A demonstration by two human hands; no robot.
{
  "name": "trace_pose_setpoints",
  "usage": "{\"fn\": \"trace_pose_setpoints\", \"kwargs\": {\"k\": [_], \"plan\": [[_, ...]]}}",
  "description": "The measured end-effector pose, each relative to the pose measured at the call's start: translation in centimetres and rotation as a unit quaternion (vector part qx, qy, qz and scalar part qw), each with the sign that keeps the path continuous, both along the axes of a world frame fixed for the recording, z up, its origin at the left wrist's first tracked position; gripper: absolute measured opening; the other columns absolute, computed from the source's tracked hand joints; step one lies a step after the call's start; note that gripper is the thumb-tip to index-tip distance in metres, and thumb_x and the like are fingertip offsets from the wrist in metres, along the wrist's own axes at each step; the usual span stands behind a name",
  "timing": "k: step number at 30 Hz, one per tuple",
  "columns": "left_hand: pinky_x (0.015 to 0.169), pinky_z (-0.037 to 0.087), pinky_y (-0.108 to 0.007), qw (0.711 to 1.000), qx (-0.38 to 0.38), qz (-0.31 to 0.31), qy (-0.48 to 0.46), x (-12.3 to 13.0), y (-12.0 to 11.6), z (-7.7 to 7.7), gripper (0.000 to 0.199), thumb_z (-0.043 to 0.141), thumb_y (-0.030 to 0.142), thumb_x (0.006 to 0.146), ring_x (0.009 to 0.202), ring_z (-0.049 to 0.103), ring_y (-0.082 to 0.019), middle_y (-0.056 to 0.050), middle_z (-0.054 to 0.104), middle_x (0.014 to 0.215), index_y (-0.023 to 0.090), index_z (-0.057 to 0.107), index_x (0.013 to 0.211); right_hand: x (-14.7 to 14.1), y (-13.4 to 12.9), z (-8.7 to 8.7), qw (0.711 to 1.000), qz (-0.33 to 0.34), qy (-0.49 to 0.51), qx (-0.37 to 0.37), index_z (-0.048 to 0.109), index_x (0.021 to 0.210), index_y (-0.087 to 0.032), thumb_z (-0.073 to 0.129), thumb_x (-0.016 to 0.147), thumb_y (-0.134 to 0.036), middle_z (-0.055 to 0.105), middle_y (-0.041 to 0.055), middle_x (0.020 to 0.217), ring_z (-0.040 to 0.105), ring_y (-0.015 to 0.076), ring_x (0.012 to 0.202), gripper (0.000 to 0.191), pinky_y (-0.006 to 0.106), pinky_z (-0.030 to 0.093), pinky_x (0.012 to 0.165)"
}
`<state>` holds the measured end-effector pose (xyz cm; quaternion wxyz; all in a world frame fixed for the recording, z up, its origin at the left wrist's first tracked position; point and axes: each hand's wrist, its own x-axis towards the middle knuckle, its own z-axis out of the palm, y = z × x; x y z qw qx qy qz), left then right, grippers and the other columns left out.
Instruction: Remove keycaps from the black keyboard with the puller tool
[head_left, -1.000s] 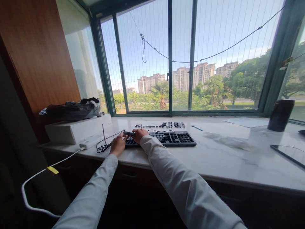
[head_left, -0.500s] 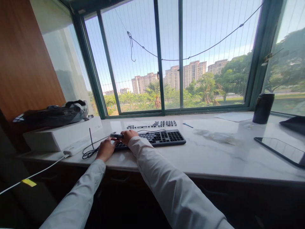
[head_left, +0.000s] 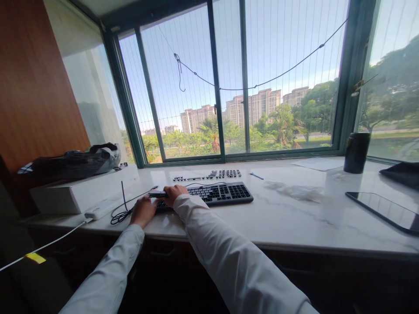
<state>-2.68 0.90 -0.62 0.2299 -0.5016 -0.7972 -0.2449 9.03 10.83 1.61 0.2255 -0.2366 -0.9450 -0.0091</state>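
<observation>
A black full-size keyboard (head_left: 229, 194) lies on the counter, its left end mostly covered by my hands. My right hand (head_left: 175, 193) is closed around a short, dark, slim tool (head_left: 158, 194) whose exact kind I cannot make out. This tool points left, just above the keyboard's left part. My left hand (head_left: 144, 211) is bent in at the keyboard's left end, thumb and fingers close to the tool's tip; what they pinch is hidden. Behind the keyboard, loose black keycaps (head_left: 225, 174) are laid out in rows.
A blue stick-like tool (head_left: 256, 176) and crumpled clear plastic (head_left: 294, 191) lie right of the keycaps. Farther right are a tablet-like slab (head_left: 384, 211) and a black bottle (head_left: 356, 152). At left stand a coiled black cable (head_left: 121, 216) and a white box (head_left: 65, 196) under a dark bag.
The camera view has tilted up and shifted slightly. Both hands stay at the keyboard's left end, and the tool in my right hand now points more level to the left.
</observation>
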Motion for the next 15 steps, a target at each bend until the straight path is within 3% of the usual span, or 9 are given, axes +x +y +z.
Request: {"fn": "trace_pose_setpoints", "kwargs": {"k": [5,8,15], "plan": [[0.071,0.046,-0.032,1.000,-0.010,0.026,0.015,0.8,0.0,0.1,0.032,0.046,0.040,0.085,0.090,0.063,-0.026,-0.008,0.067,0.103,0.023,0.063,0.106,-0.4,-0.1,0.4,0.999,-0.037,0.008,-0.007,0.061,0.106,-0.024,0.048,0.081,-0.042,0.067,0.0092,0.096,0.064,0.0245,0.086,0.033,0.034,0.047,0.068],[0.073,0.045,-0.029,1.000,0.017,-0.005,0.000,1.3,-0.1,0.4,0.024,0.048,0.035,0.086,0.090,0.062,-0.022,-0.005,0.066,0.104,0.023,0.062,0.102,0.2,-0.1,1.3,0.997,-0.075,0.019,-0.004,0.061,0.106,-0.023,0.048,0.081,-0.034,0.067,0.0095,0.095,0.064,0.0239,0.087,0.030,0.033,0.047,0.069],[0.072,0.044,-0.026,0.997,0.051,-0.044,-0.021,1.8,-0.3,0.6,0.016,0.053,0.029,0.085,0.090,0.061,-0.018,-0.002,0.066,0.101,0.026,0.060,0.099,6.1,2.2,4.3,0.990,-0.111,-0.028,0.088,0.062,0.100,-0.021,0.044,0.081,-0.028,0.067,0.0104,0.088,0.064,0.0251,0.080,0.027,0.033,0.044,0.066]]}}
